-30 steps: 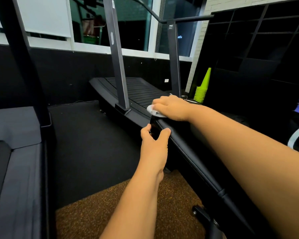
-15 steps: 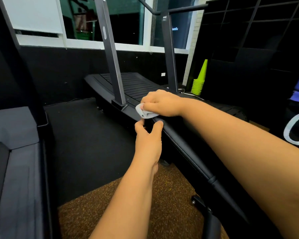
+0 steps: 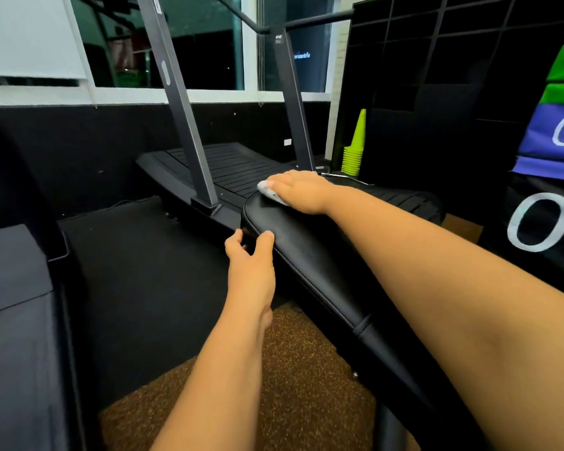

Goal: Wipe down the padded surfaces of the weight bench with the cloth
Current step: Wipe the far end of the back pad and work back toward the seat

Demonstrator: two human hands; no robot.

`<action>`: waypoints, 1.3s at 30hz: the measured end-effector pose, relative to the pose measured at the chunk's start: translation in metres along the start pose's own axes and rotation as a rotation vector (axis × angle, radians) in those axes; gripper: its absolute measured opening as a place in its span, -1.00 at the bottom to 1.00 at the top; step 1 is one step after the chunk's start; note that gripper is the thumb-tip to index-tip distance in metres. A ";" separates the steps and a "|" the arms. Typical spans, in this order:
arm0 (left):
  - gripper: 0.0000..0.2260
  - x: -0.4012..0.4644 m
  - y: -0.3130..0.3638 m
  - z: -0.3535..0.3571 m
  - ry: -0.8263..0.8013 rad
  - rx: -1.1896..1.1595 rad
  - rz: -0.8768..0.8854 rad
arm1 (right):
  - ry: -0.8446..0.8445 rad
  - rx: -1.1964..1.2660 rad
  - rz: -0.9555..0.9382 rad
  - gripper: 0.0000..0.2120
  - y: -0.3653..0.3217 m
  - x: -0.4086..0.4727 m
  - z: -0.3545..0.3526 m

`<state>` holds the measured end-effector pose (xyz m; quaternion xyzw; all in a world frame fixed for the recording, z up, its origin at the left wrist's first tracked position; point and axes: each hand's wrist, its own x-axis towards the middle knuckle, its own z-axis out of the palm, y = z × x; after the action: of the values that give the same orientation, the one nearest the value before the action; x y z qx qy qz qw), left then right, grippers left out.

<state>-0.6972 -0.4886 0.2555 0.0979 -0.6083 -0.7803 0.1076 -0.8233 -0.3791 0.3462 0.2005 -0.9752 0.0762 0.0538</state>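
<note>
The black padded weight bench [image 3: 310,255] runs from the lower right up to the middle of the head view, its rounded far end at centre. My right hand [image 3: 302,190] lies on that far end and presses a small white cloth [image 3: 269,192] onto the pad; most of the cloth is hidden under the fingers. My left hand [image 3: 251,258] holds the bench's left edge just below the far end, thumb on the side and fingertips on the top rim.
A curved black treadmill [image 3: 228,170] with grey uprights stands right behind the bench end. A stack of lime green cones [image 3: 354,157] sits by a black shelving wall on the right. Grey upholstered equipment [image 3: 13,288] fills the left edge. Brown speckled flooring [image 3: 274,385] lies below.
My right hand with the cloth has slid from the bench's left corner onto the top of its far end. My left hand keeps its hold on the left edge. The view has risen.
</note>
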 end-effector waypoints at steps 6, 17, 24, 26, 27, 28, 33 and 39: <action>-0.41 0.003 -0.002 0.001 -0.009 0.005 0.001 | 0.041 -0.087 0.136 -0.52 -0.001 -0.023 0.000; -0.35 0.009 -0.003 -0.005 -0.063 -0.060 -0.061 | 0.033 0.090 0.344 -0.50 0.076 -0.123 0.003; -0.37 0.006 0.007 -0.008 -0.109 -0.085 -0.121 | -0.100 -0.036 0.140 -0.36 0.002 -0.137 0.019; -0.38 0.005 0.008 -0.011 -0.126 -0.078 -0.137 | -0.087 0.042 0.042 -0.46 -0.010 -0.159 0.020; -0.38 0.005 0.008 -0.012 -0.127 -0.077 -0.144 | -0.088 0.054 0.023 -0.47 -0.010 -0.169 0.020; -0.38 0.005 0.008 -0.013 -0.125 -0.076 -0.146 | -0.089 0.057 0.028 -0.46 -0.002 -0.174 0.021; -0.37 0.007 0.007 -0.010 -0.102 -0.075 -0.135 | -0.092 -0.007 0.321 -0.38 0.053 -0.162 0.016; -0.41 0.000 0.012 -0.005 -0.045 -0.062 -0.087 | -0.076 -0.038 0.344 -0.46 0.010 -0.153 0.011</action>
<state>-0.6958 -0.4957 0.2656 0.1031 -0.5813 -0.8046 0.0629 -0.6884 -0.3134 0.3135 0.0327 -0.9977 0.0584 0.0068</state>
